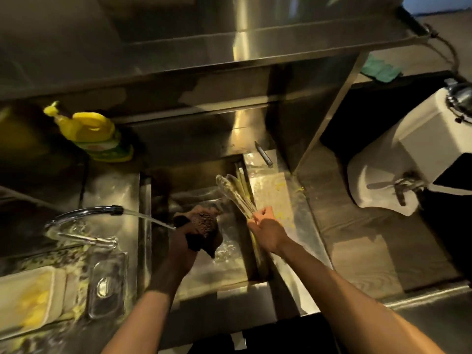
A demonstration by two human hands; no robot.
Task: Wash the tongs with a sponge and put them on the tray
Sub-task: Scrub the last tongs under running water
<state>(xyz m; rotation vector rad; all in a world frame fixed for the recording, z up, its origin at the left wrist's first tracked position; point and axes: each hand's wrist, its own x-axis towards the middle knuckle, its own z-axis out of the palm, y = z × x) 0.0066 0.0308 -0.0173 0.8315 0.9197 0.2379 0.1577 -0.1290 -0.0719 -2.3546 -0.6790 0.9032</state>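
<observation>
Left hand [182,241]: I see it over the sink [229,274], fingers curled round the dark sponge [207,226].
Sponge: held in the water stream [148,218] from the faucet [84,213].
Right hand [268,231]: grips the tongs [235,192] by their near end, at the sink's right edge.
Tongs: arms close together, tips toward the sink's far right corner, apart from the sponge.
White tray [30,297]: bench's front left corner.
Yellow soap bottle [94,131]: bench's back left.

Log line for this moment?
left hand: grips sponge under faucet water | right hand: holds tongs over sink | sponge and tongs apart
</observation>
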